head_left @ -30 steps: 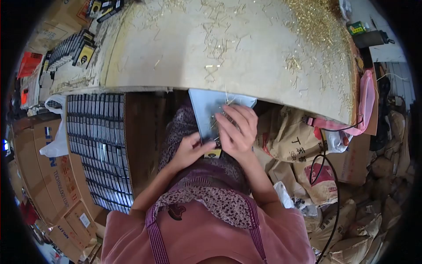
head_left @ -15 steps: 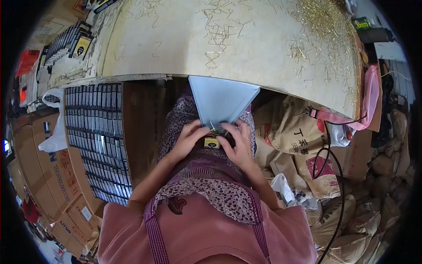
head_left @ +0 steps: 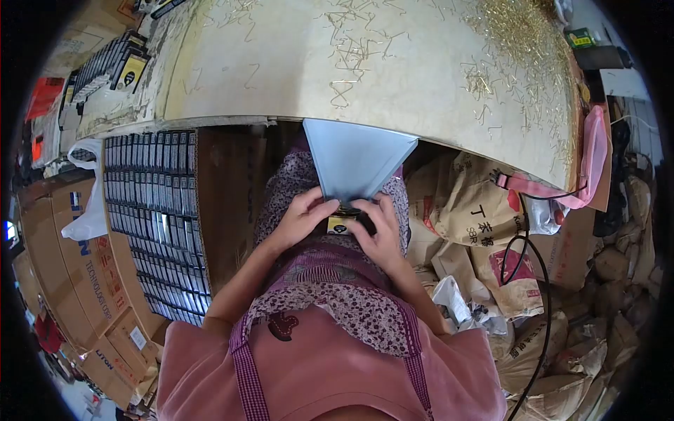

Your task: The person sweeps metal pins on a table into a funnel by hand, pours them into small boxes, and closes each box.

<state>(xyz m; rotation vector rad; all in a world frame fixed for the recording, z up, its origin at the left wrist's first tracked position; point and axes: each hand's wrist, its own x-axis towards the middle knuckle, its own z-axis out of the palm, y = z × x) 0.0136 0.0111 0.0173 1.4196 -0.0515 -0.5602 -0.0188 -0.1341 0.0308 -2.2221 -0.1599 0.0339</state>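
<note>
A small black box with a yellow label [head_left: 338, 225] lies in front of my lap, at the narrow lower end of a light blue-grey tray [head_left: 358, 158]. My left hand [head_left: 306, 219] closes on the box's left side, thumb along its upper edge. On the opposite side, my right hand [head_left: 379, 230] curls its fingers over the top edge, with the thumb by the label. The fingers partly cover the box's upper part, and its contents cannot be made out. The tray widens toward the table edge.
Bent gold wire pieces [head_left: 351, 49] are strewn over the pale table [head_left: 260, 95], heaped at its right. An open carton of stacked black boxes [head_left: 158, 217] stands left. Paper sacks [head_left: 484, 207], a pink strap [head_left: 593, 158] and a black cable [head_left: 546, 302] are on the right.
My right thumb has shifted slightly right, off the label. The left fingers have moved only a little at the box. The view has shifted slightly.
</note>
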